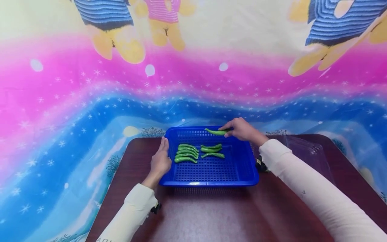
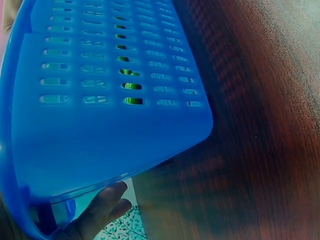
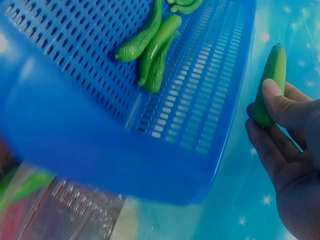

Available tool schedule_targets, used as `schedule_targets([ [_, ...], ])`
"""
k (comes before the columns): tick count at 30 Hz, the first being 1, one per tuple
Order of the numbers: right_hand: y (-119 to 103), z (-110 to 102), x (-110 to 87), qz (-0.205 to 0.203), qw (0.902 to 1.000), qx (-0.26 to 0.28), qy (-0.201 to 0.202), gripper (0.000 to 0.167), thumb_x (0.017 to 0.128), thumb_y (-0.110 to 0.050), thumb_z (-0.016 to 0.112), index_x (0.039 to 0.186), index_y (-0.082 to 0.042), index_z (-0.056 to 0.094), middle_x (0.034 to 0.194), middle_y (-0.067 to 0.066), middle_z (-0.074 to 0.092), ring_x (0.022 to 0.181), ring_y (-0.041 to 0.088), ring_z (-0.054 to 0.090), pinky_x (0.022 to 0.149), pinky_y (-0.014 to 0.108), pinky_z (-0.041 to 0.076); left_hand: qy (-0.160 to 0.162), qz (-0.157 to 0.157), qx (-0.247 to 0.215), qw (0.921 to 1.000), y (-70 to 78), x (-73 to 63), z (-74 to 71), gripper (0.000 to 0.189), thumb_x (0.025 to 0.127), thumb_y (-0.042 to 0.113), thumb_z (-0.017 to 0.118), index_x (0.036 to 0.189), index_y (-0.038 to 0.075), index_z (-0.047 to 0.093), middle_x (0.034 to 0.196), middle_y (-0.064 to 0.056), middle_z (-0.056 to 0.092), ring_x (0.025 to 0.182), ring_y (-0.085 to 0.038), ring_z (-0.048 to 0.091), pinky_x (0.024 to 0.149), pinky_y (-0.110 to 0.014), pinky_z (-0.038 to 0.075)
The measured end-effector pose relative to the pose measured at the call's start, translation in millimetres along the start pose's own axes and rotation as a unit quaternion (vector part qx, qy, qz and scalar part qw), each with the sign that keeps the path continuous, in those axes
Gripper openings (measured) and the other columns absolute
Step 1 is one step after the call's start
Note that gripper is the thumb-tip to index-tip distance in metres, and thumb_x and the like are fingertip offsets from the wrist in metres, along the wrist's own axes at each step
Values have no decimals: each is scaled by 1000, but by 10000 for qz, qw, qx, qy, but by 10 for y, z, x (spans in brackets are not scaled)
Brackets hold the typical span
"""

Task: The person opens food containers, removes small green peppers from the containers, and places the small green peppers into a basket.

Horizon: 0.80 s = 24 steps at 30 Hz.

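A blue perforated plastic basket (image 1: 205,171) stands on the table. Inside it, several green chili peppers (image 1: 185,153) lie in a row at left, and three more peppers (image 1: 213,155) lie beside them. At the basket's back right, my right hand (image 1: 242,129) pinches another green pepper (image 3: 270,87) between thumb and fingers. In the right wrist view this pepper is just outside the rim. My left hand (image 1: 161,159) lies along the basket's left side, its fingers extended at the rim. The left wrist view shows two fingertips (image 2: 115,190) by the outer wall; the thumb is hidden.
A clear plastic container (image 1: 311,153) sits on the table to the right, partly behind the right sleeve. Green peppers (image 3: 30,186) show beside it in the right wrist view. The dark wooden table (image 1: 211,215) backs onto a patterned cloth (image 1: 196,67).
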State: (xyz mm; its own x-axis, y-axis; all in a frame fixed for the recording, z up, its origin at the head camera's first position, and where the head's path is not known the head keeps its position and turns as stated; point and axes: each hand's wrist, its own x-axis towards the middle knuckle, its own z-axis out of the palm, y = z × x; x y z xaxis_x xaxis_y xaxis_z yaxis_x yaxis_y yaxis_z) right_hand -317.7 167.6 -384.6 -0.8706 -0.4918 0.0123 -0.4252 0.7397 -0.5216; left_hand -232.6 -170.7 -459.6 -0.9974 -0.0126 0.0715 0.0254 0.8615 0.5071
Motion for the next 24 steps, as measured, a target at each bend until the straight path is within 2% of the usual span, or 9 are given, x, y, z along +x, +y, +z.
schedule_targets([
  [5,-117,105,75,-92,9999,32,-102,34,92,-10,74,126,-14,74,131,17,70,45,10,19,48,25,32,-8,5,-32,10000,7,2,-5,85,85,-11,50,163,7,21,173,-5,13,62,-31,54,48,-30,32],
  [11,-212,206,132,-221,9996,23,-180,34,90,-11,77,123,-15,76,127,14,72,48,8,21,58,25,41,41,-11,-58,10000,7,11,3,85,84,-11,49,163,8,22,173,-5,14,71,-32,60,49,-30,32],
  [13,-219,245,140,-166,9996,62,-238,34,89,-11,77,123,-15,76,126,12,73,48,8,23,59,25,42,38,-21,-62,10000,8,14,7,84,85,-11,49,163,8,22,173,-5,14,68,-32,58,48,-29,31],
  [15,-217,291,146,-169,9995,62,-273,34,88,-11,79,122,-16,76,125,11,74,50,6,31,61,25,45,56,-30,-50,10000,10,16,9,84,85,-11,49,163,8,23,173,-5,15,64,-30,56,48,-29,31],
  [17,-221,336,147,-190,9994,-10,-303,34,87,-13,80,120,-16,77,122,9,75,57,5,50,67,26,51,77,-47,-42,10000,9,15,7,84,85,-11,49,162,8,23,173,-5,15,61,-27,53,47,-29,31],
  [20,-227,403,147,-268,9987,-164,-401,32,86,-12,81,118,-15,78,119,7,77,84,10,71,79,32,60,56,-89,-64,9999,10,11,3,85,85,-11,49,163,8,22,173,-4,15,55,-24,48,47,-29,31],
  [22,-233,446,147,-230,9980,-218,-544,31,85,-11,81,116,-14,79,115,7,78,95,15,74,83,35,62,31,-103,-68,9999,8,8,1,85,85,-11,49,163,8,21,173,-5,15,53,-23,46,47,-29,31],
  [24,-234,489,148,-219,9967,-285,-728,29,86,-8,81,114,-12,79,110,7,79,95,17,75,84,37,62,30,-123,-73,9999,8,6,-2,85,85,-11,49,163,9,22,173,-4,15,54,-22,46,47,-29,31],
])
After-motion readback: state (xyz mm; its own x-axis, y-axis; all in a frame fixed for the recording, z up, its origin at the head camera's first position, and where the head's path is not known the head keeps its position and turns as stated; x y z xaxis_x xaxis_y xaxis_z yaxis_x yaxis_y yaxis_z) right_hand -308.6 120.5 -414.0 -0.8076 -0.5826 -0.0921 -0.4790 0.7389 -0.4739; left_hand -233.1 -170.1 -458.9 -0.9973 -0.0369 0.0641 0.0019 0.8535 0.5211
